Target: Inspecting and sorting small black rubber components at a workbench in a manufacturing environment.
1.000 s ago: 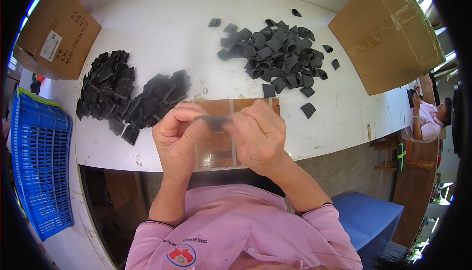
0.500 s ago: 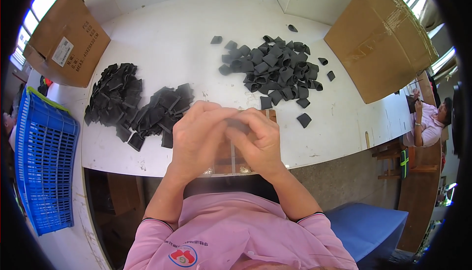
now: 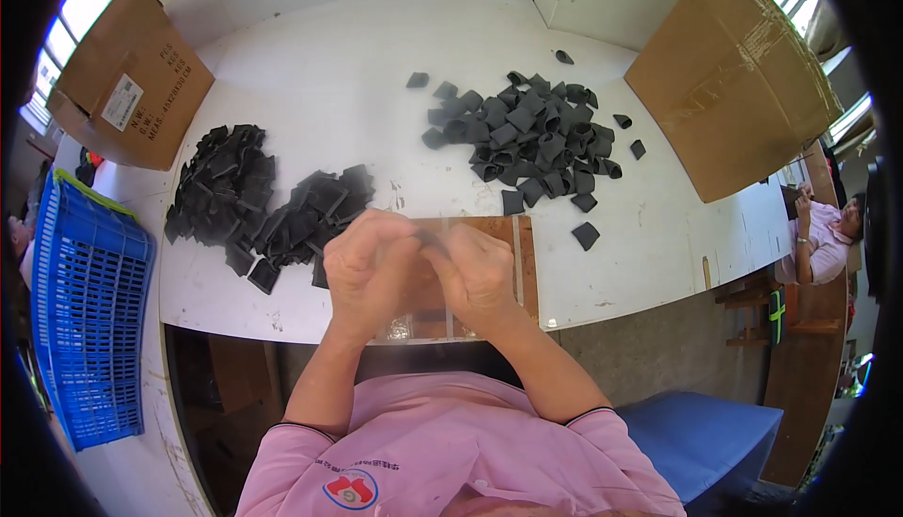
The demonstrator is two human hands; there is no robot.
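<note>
Above a brown board (image 3: 527, 277) at the table's front edge, my left hand (image 3: 360, 263) and my right hand (image 3: 478, 277) meet with fingers pinched together. Between their fingertips is a small dark fabric piece (image 3: 431, 236), mostly hidden and blurred. Left of my hands lies a pile of flat black fabric pieces (image 3: 315, 211), with a larger pile of similar pieces (image 3: 226, 183) beyond it. Farther off to the right is a heap of short dark grey fabric sleeves (image 3: 531, 127), several showing open ends. One sleeve (image 3: 585, 236) lies apart on the near side of that heap.
Cardboard boxes stand at the left (image 3: 132, 75) and right (image 3: 734, 84) of the white table (image 3: 329, 75). A blue plastic basket (image 3: 89, 319) is at far left, and a blue bin (image 3: 701, 446) below right. Another person (image 3: 823, 230) sits at far right.
My right hand has shifted slightly left and down, showing more of the board. My left hand has dropped a little. The fingers remain together around the dark piece.
</note>
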